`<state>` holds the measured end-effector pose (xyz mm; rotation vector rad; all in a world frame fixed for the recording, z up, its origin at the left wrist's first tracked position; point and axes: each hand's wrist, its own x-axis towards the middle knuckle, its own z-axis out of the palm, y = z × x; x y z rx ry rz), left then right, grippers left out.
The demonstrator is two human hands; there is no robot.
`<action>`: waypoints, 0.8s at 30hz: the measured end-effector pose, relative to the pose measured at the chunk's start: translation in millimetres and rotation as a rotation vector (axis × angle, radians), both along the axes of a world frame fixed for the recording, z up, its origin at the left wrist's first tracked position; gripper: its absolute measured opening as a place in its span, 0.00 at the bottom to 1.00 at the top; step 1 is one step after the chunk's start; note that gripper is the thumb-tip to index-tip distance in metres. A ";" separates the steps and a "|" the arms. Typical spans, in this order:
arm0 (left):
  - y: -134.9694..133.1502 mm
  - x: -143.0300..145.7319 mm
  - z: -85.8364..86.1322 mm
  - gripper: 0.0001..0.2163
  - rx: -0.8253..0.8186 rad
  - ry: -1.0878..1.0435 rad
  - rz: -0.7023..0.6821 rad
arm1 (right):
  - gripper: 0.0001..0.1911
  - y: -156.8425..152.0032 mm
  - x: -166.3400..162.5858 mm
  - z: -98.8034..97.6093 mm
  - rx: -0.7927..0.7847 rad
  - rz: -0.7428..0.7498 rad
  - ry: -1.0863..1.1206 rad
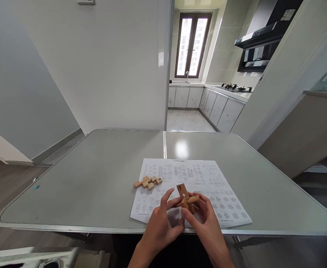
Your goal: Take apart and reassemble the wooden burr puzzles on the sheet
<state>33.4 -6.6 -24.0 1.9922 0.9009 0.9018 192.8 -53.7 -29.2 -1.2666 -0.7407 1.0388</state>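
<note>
Interlocked wooden burr puzzle pieces (184, 203) are held up above the front part of a printed sheet (191, 178). One upright piece carries a dark mark like a number, and another points right. My right hand (205, 219) grips them, thumb in front and fingers behind. My left hand (163, 223) supports them from the left with its fingers behind; its index finger is lifted off and its thumb sits low. Several loose notched wooden pieces (148, 182) lie grouped at the sheet's left edge, one also marked.
The sheet, printed with rows of small diagrams, lies on a grey folding table (96, 178) with a metal rim and a centre seam (164, 145). A small teal object (36, 187) rests near the left edge. Beyond the table is a kitchen with a stove (236, 88).
</note>
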 end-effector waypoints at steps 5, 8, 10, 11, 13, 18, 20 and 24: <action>3.2 1.2 3.7 0.47 -0.076 0.001 0.001 | 0.32 -4.8 -1.7 1.7 0.004 0.028 -0.003; 6.5 -0.5 0.9 0.38 -0.096 -0.015 0.000 | 0.30 -7.4 -6.3 5.7 0.012 0.058 -0.030; 8.2 -1.4 -2.0 0.35 -0.099 -0.038 0.009 | 0.30 -8.2 -8.6 7.0 0.006 0.058 -0.043; 8.8 -1.6 -3.4 0.34 -0.097 -0.050 0.020 | 0.30 -8.4 -9.4 7.1 0.002 0.051 -0.045; 9.3 -1.6 -5.8 0.31 -0.079 -0.069 0.054 | 0.30 -8.4 -10.5 6.1 -0.001 0.034 -0.039; 8.6 -1.4 -6.0 0.27 0.012 -0.094 0.129 | 0.31 -8.3 -15.1 3.8 0.012 -0.002 0.015; 8.1 -1.1 -4.0 0.26 0.003 -0.087 0.140 | 0.31 -8.0 -16.9 3.9 0.014 -0.034 0.036; 7.6 0.7 0.6 0.32 -0.111 -0.069 0.108 | 0.31 -4.8 -11.8 5.7 0.018 -0.021 0.103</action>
